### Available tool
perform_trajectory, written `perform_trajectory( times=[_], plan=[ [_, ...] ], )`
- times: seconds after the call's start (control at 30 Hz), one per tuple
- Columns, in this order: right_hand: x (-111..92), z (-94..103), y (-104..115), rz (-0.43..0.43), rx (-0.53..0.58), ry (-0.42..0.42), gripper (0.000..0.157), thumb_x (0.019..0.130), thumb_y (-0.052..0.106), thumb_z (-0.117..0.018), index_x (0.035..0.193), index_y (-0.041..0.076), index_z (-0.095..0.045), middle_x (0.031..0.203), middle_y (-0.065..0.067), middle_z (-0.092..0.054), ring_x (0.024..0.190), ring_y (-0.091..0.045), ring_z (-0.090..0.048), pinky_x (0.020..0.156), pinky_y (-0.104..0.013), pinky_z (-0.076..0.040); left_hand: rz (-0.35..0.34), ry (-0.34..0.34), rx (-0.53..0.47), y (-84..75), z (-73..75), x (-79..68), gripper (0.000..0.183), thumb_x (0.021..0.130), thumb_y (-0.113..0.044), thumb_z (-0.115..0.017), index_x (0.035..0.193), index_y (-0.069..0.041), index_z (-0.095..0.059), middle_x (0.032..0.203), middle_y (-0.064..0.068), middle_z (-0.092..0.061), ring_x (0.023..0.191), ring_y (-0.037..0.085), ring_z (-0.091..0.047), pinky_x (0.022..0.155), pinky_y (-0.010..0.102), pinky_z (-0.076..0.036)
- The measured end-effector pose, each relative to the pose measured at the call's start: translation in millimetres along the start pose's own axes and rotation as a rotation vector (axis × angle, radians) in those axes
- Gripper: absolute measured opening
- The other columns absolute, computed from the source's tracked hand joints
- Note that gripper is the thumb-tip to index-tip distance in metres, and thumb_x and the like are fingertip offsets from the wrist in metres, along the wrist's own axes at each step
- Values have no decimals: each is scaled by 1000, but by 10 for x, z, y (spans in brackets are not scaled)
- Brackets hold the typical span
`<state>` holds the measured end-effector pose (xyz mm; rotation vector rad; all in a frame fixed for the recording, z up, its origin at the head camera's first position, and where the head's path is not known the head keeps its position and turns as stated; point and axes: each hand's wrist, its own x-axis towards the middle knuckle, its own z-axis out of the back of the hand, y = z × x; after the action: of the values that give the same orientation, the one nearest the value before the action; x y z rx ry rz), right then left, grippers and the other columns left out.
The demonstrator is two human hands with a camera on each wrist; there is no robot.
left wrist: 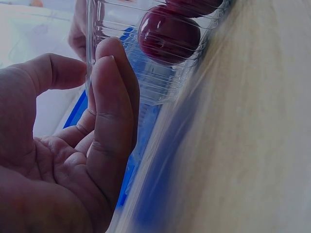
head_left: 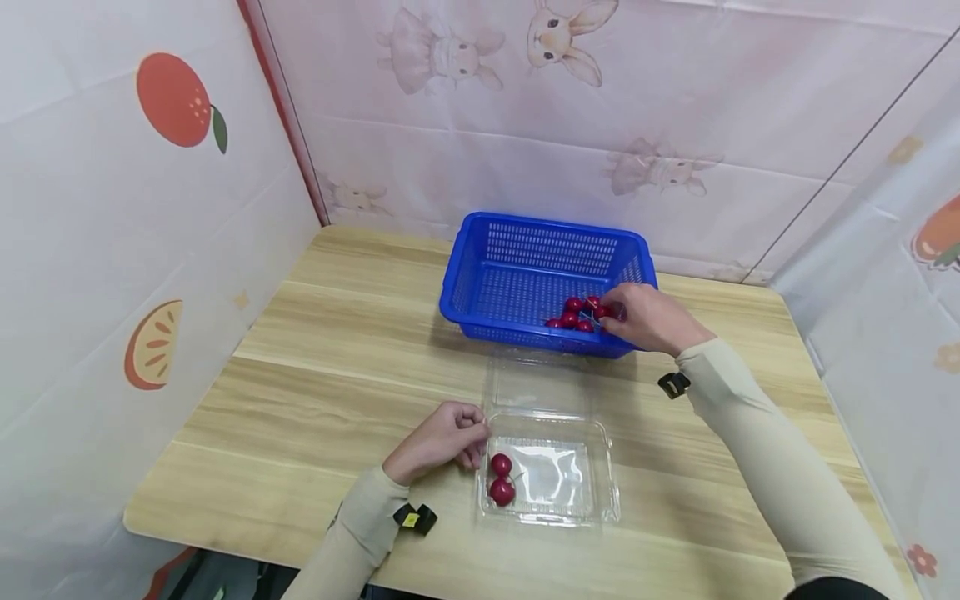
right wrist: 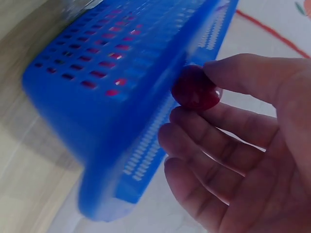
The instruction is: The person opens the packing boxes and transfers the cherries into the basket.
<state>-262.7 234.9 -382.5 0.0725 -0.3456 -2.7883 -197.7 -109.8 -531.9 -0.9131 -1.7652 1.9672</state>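
Observation:
My left hand pinches the left rim of a clear plastic clamshell box, thumb and fingers on either side of its edge in the left wrist view. Inside the box, along its left side, lie two dark red cherries. Over the front right corner of a blue plastic basket, my right hand has a cherry between thumb and forefinger, its other fingers loosely bent. Several more cherries with thin stems sit in that corner of the basket.
The box's lid lies folded back toward the basket. Behind the basket rises a pink printed wall sheet, and a white one stands along the left of the wooden table.

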Motion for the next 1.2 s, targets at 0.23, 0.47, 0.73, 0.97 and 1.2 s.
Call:
perform_trajectory(
  times=[0.23,0.47,0.73,0.97,1.2],
  plan=[
    [63,-70,-155,-55,-16,39,29,95,18,-68,116,-2,-74,103,-16,-76,89,-26,-69,87,-53,-62,2,3,-3,5,-4,-1,19,99,-11,-61,95,8,-63,67,-1,-65,53,9,-61,49,20,-56],
    [73,-114,-246,-83,-17,84,29,96,19,-70,116,-1,-74,105,-17,-76,87,-25,-68,87,-53,-62,0,0,-6,-7,-9,-4,21,99,-12,-60,96,9,-62,68,-1,-65,54,9,-60,51,20,-56],
    [35,-111,-217,-81,-25,78,27,96,17,-71,114,-2,-73,97,-15,-75,83,-25,-68,82,-50,-62,15,8,-6,-29,-2,-12,22,100,-12,-60,99,10,-62,68,-1,-65,55,10,-60,52,22,-58],
    [-157,-90,92,-47,-34,10,33,97,20,-70,122,-3,-70,110,-18,-75,96,-30,-71,88,-53,-62,15,14,-5,-21,9,-10,22,100,-12,-60,99,10,-62,68,-1,-65,56,11,-61,52,22,-58],
    [-366,-126,603,179,-62,-82,26,93,19,-76,116,5,-75,109,-8,-75,100,-26,-72,87,-45,-64,4,12,9,-10,15,14,23,100,-13,-60,98,9,-63,68,0,-65,55,11,-61,53,23,-59]
  ],
)
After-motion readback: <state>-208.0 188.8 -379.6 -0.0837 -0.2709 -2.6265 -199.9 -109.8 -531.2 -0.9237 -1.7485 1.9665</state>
